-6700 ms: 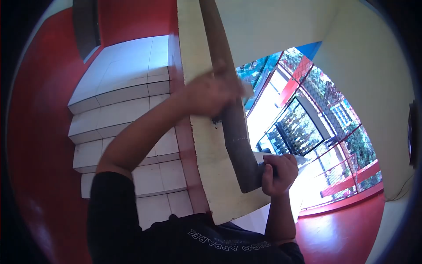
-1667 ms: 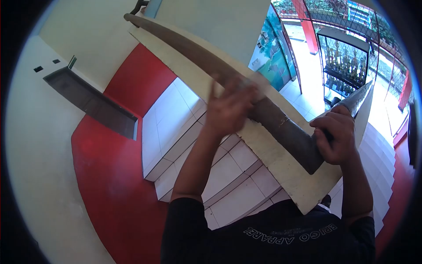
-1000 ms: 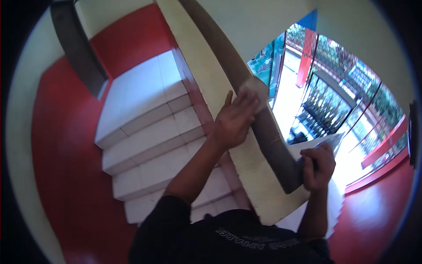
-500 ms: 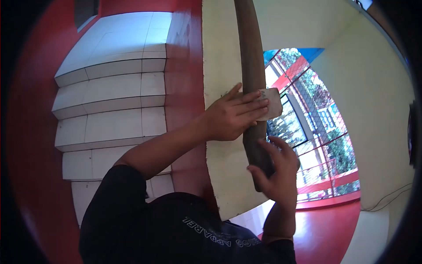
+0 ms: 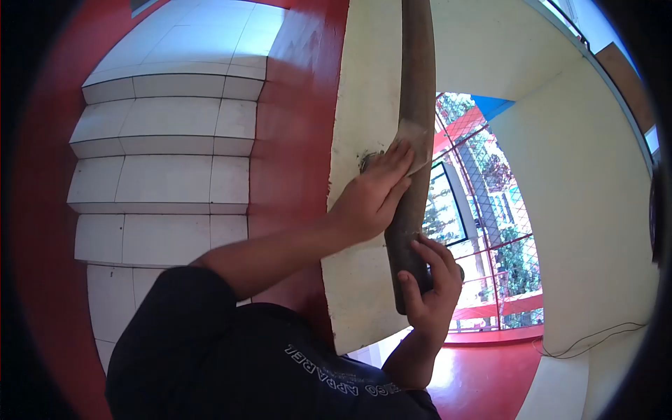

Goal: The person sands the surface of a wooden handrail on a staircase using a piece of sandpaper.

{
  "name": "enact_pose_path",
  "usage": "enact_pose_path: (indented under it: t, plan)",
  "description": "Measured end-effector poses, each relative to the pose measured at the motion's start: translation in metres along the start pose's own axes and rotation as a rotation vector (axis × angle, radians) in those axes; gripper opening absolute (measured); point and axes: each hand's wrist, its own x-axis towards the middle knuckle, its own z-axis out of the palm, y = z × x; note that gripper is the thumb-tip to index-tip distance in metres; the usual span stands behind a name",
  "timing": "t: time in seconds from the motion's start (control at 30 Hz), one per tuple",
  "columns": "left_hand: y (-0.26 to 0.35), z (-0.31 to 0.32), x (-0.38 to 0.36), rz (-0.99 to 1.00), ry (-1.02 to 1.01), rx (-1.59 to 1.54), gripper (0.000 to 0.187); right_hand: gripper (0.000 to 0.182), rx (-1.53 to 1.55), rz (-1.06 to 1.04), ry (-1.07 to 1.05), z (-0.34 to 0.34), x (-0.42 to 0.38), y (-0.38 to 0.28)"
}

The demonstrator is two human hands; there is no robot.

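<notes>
A dark brown wooden handrail (image 5: 418,77) runs down the middle of the head view along a pale wall. My left hand (image 5: 374,192) presses a light piece of sandpaper (image 5: 414,136) onto the rail's upper face; motion blurs the sheet, and its underside is hidden. Lower down, my right hand (image 5: 435,287) curls around the rail close to its rounded end, thumb on the near face and fingers along the right side.
White tiled stairs (image 5: 168,178) rise at the left beside a red wall (image 5: 294,140). A mesh-covered window opening (image 5: 490,189) lies behind the rail. Thin cables (image 5: 595,343) hang on the wall at right, above a red floor (image 5: 483,374).
The sandpaper and my left hand have slid up along the rail. My right hand has closed onto the rail's lower end. The whole view has shifted slightly.
</notes>
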Motion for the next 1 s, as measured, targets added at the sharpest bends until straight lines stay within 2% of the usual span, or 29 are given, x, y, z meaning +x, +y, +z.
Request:
enact_pose_path:
  t: [0.03,0.13,0.23,0.3,0.37,0.43,0.47,0.57,0.67,0.77,0.83,0.9,1.0]
  plan:
    - [0.001,-0.001,-0.005,-0.016,-0.004,-0.011,0.042,0.046,-0.012,-0.011,0.013,0.001,-0.001,0.0]
    - [-0.004,-0.001,0.043,-0.437,0.027,-0.247,0.047,0.045,0.097,0.041,0.038,0.005,0.004,-0.002]
    - [0.001,-0.015,0.078,-0.605,-0.007,-0.304,0.047,0.046,0.084,0.036,0.038,0.004,0.001,-0.001]
    - [-0.01,0.007,0.036,-0.259,0.156,-0.231,0.046,0.046,0.064,0.012,0.058,0.004,0.0,0.002]
    - [-0.017,0.013,0.025,-0.192,0.187,-0.218,0.047,0.047,0.069,0.008,0.086,0.007,-0.002,0.005]
    - [-0.021,0.009,0.031,-0.425,0.099,-0.277,0.049,0.046,0.111,0.02,0.088,0.008,0.001,0.002]
    - [-0.032,0.004,0.054,-0.603,0.035,-0.372,0.053,0.045,0.126,0.033,0.083,0.008,0.002,0.002]
    - [-0.05,-0.003,0.113,-0.921,0.098,-0.95,0.043,0.043,0.133,0.042,0.084,0.007,-0.005,0.004]
    - [-0.034,-0.004,0.097,-0.845,0.132,-0.85,0.039,0.043,0.108,-0.009,0.132,0.007,-0.009,0.01]
    - [-0.02,-0.012,0.085,-0.913,0.107,-0.955,0.038,0.042,0.127,-0.022,0.154,0.008,-0.008,0.012]
    - [-0.055,-0.005,0.125,-0.88,0.198,-1.013,0.035,0.041,0.108,-0.017,0.138,0.006,-0.005,0.008]
    - [-0.068,-0.01,0.178,-0.725,0.237,-0.955,0.035,0.039,0.121,0.008,0.137,0.005,-0.007,0.006]
    - [-0.064,-0.014,0.191,-0.733,0.231,-0.82,0.032,0.037,0.123,-0.056,0.203,0.008,-0.011,0.015]
